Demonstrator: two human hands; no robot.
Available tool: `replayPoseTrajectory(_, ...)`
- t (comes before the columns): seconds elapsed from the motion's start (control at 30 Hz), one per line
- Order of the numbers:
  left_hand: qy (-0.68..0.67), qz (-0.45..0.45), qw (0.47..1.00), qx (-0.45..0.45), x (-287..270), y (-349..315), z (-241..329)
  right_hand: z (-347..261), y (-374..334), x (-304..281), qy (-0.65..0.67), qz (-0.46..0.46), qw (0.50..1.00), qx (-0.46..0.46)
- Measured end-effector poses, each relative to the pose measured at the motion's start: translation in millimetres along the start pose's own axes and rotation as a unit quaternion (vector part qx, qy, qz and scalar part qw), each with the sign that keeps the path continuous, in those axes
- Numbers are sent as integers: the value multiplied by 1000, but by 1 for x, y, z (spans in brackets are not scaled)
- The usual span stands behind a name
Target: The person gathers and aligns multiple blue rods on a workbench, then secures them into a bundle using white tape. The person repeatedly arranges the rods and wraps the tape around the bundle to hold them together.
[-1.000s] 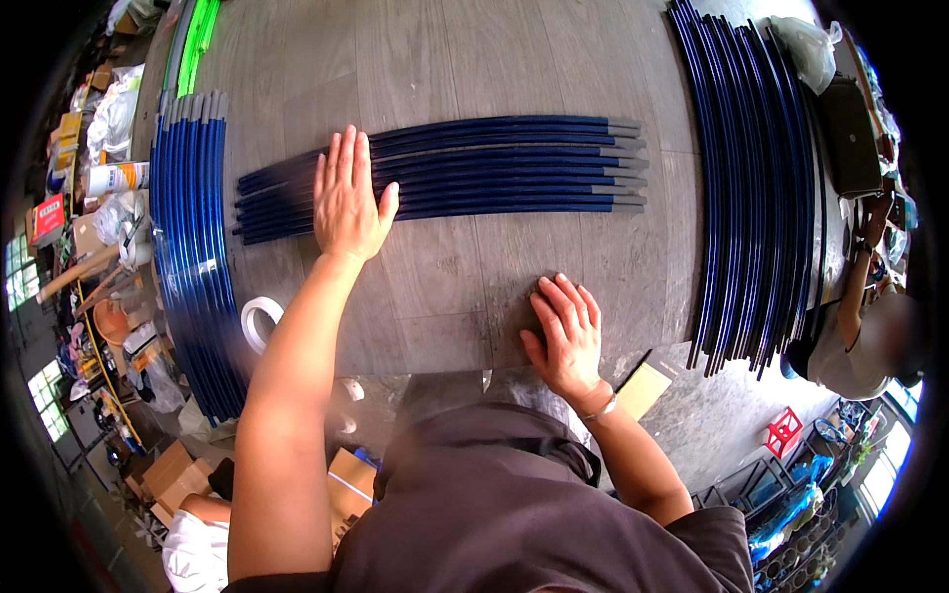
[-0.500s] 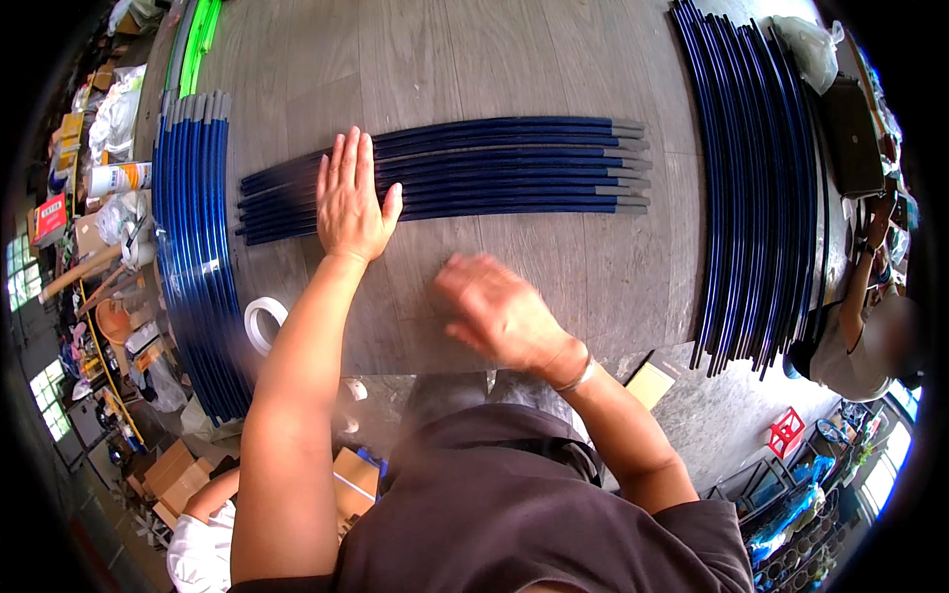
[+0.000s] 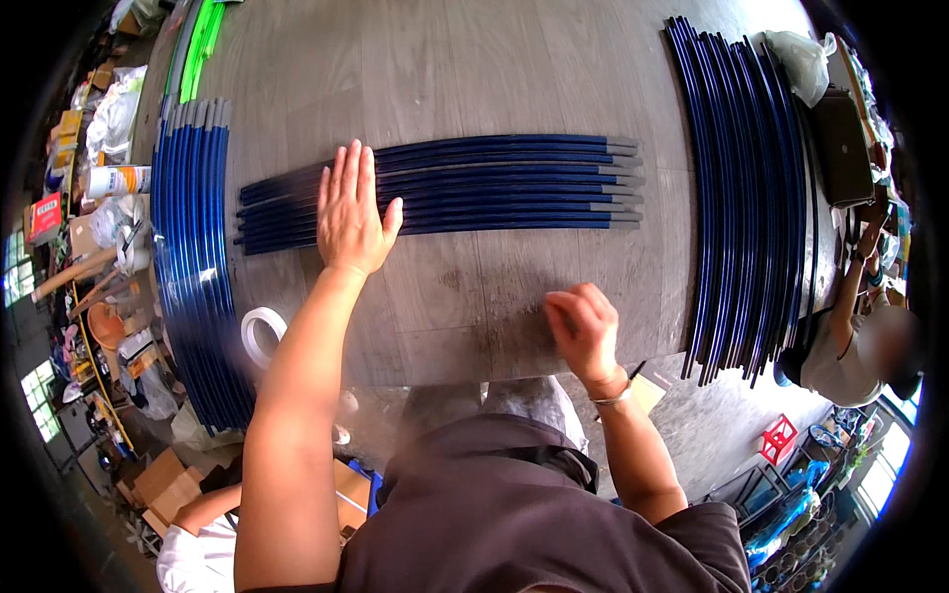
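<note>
Several dark blue rods with grey ends [image 3: 504, 183] lie side by side across the middle of the table, their grey tips pointing right. My left hand [image 3: 354, 212] rests flat across their left part, fingers stretched out and thumb spread. Closer to the table's front edge, my right hand [image 3: 585, 331] hovers apart from the rods. Its fingers are curled in, and I see nothing in them. A white roll of tape [image 3: 263, 336] lies beside my left forearm.
Blue rods with grey ends [image 3: 193, 237] are lined up along the left edge. A larger stack of blue rods [image 3: 746, 208] lies at the right, near a white plastic bag [image 3: 799, 64]. Bright green strips [image 3: 203, 44] lie far left. Another person [image 3: 855, 346] is at the right.
My right hand has moved right, away from the middle of the front edge. My left hand stays flat on the rods. The whole view has shifted slightly.
</note>
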State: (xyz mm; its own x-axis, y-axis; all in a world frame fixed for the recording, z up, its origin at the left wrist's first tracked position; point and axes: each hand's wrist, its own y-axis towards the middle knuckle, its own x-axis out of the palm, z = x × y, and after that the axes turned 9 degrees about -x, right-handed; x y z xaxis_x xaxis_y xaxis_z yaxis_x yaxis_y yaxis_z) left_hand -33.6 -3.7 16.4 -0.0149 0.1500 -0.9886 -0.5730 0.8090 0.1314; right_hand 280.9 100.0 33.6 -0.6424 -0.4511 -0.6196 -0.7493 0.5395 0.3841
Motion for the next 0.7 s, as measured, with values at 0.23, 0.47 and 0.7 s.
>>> replayPoseTrajectory(0.23,-2,-3,1000,1,9,18,-4,7,-12,1,-95,-30,995,-12)
replayPoseTrajectory(0.47,15,3,1000,10,13,38,-9,7,-13,0,-103,-39,994,-10)
replayPoseTrajectory(0.7,23,2,1000,12,17,55,-13,6,-12,0,-111,-47,993,-4)
